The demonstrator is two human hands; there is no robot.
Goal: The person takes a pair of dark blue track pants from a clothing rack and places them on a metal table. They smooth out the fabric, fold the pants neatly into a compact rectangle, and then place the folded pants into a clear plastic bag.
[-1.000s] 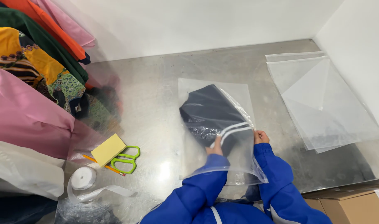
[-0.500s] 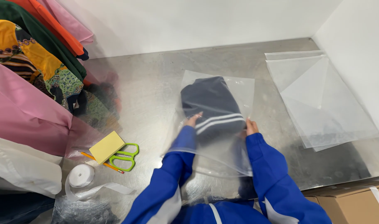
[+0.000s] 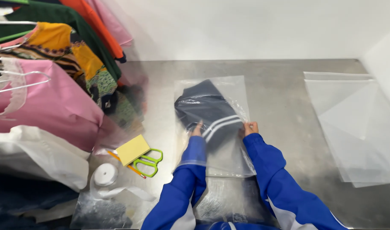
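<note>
- Pressing from both sides, the left hand [image 3: 197, 128] and the right hand [image 3: 250, 127] sit at the edges of a folded dark garment [image 3: 207, 111] with two white stripes; both hands appear to be inside the clear plastic bag [image 3: 229, 91], the film lying over the wrists and blue sleeves [image 3: 267, 157].
- Left fingers lie fairly flat against the garment's left edge, not curled round anything that I can make out; whether they pinch fabric I cannot tell.
- Right fingers are bent at the striped hem's right corner, touching it; a real grip is not clearly shown.
- Garment lies inside the bag, toward its far end, on the steel table [image 3: 284, 106], roughly centred before the person.
- Risk, as I judge it: the fold could slump or twist, because the garment is steadied only at two edges and the film clings and wrinkles around it.
- Another risk: the thin bag could bunch or drag with the sleeves, since both forearms lie within its mouth.
- Further out, to the left: a yellow pad [image 3: 133, 149], green-handled scissors [image 3: 150, 162], a pencil [image 3: 135, 170] and a white tape roll [image 3: 105, 173], well apart from the bag.
- To the right, a stack of empty clear bags [image 3: 352, 123] lies flat.
- Far left, colourful clothes on hangers [image 3: 54, 85] crowd the table edge.
</note>
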